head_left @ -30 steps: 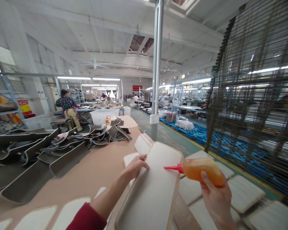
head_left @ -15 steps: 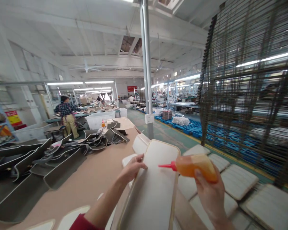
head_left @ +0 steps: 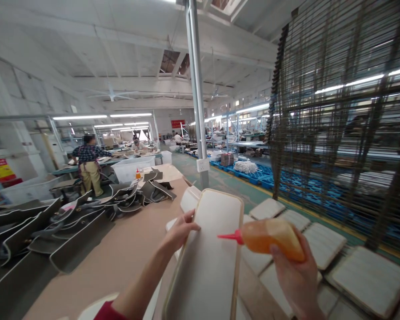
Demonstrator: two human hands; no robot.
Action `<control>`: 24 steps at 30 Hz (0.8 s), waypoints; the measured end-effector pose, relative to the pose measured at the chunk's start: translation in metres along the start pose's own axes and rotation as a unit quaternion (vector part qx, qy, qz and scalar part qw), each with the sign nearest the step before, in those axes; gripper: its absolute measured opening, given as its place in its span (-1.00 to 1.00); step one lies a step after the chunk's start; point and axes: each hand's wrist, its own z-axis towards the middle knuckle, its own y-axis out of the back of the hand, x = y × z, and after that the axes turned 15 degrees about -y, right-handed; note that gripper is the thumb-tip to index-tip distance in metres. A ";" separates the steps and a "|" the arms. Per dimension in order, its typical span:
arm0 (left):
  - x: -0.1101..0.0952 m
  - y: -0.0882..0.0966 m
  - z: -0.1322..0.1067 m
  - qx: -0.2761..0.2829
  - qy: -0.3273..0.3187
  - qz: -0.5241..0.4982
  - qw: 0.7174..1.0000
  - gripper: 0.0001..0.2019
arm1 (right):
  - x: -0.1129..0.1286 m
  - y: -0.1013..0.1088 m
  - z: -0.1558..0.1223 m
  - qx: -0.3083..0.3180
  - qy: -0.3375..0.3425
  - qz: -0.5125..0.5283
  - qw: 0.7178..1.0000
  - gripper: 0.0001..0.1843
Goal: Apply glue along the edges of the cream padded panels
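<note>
My left hand [head_left: 183,229] grips the left edge of a long white panel [head_left: 213,258] with rounded corners and a yellowish rim, its thumb lying on the face. The panel is tilted up in front of me. In my right hand [head_left: 296,271] is a squeeze bottle [head_left: 270,238] of amber liquid, probably glue, lying nearly level. Its red nozzle points left over the panel's face; whether the tip touches cannot be told. More white panels [head_left: 190,198] lie just behind the held one on the brown tabletop [head_left: 126,249].
Dark grey curved pieces with pale edging [head_left: 83,240] are heaped on the left. Stacked white panels [head_left: 370,275] stand low on the right, beside a tall wire rack [head_left: 320,111]. A second amber bottle [head_left: 138,174] stands farther back. A grey post [head_left: 196,89] rises ahead; a co-worker [head_left: 90,164] stands at left.
The view has turned slightly right, so the surroundings sit farther left. Both hands keep their holds on the panel and bottle; the nozzle is still over the panel.
</note>
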 end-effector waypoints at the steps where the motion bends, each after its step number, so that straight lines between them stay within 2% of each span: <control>1: -0.001 -0.003 -0.001 0.013 0.001 -0.008 1.000 -0.41 | 0.007 -0.003 0.013 -0.006 0.014 0.013 1.000 -0.24; 3: 0.000 -0.007 -0.001 0.031 0.001 -0.023 0.999 -0.40 | 0.013 -0.007 0.026 -0.005 0.024 0.022 0.999 -0.25; 4: 0.001 -0.008 -0.001 0.031 0.003 -0.025 0.999 -0.40 | 0.011 -0.007 0.024 -0.003 0.019 0.019 1.000 -0.25; 7: 0.005 -0.003 0.003 0.001 0.009 -0.013 1.000 -0.42 | -0.007 0.002 -0.007 0.027 -0.041 0.003 0.999 -0.28; 8: 0.006 0.001 0.005 -0.012 0.010 -0.006 1.000 -0.42 | -0.012 0.006 -0.019 0.061 -0.088 0.002 0.994 -0.31; 10: 0.005 0.007 0.006 -0.030 0.006 0.002 1.000 -0.43 | -0.015 0.010 -0.036 0.077 -0.129 0.011 0.989 -0.34; 12: 0.003 0.009 0.005 -0.027 -0.001 0.002 1.000 -0.43 | -0.007 0.008 -0.032 0.055 -0.104 0.025 0.993 -0.35; 15: -0.002 0.006 0.004 0.002 0.000 -0.005 1.000 -0.44 | 0.015 -0.003 0.001 0.005 -0.027 0.059 0.998 -0.34; 17: -0.003 0.001 0.006 0.008 0.009 -0.012 1.000 -0.43 | 0.022 -0.007 0.020 -0.012 0.000 0.073 0.997 -0.33; 20: 0.000 -0.005 0.012 -0.040 0.050 -0.001 0.998 -0.37 | 0.013 0.001 0.015 -0.010 -0.005 0.066 0.998 -0.35; 24: 0.008 -0.006 0.031 -0.139 0.102 0.048 0.984 -0.24 | -0.013 0.014 -0.031 0.043 -0.077 0.055 0.995 -0.33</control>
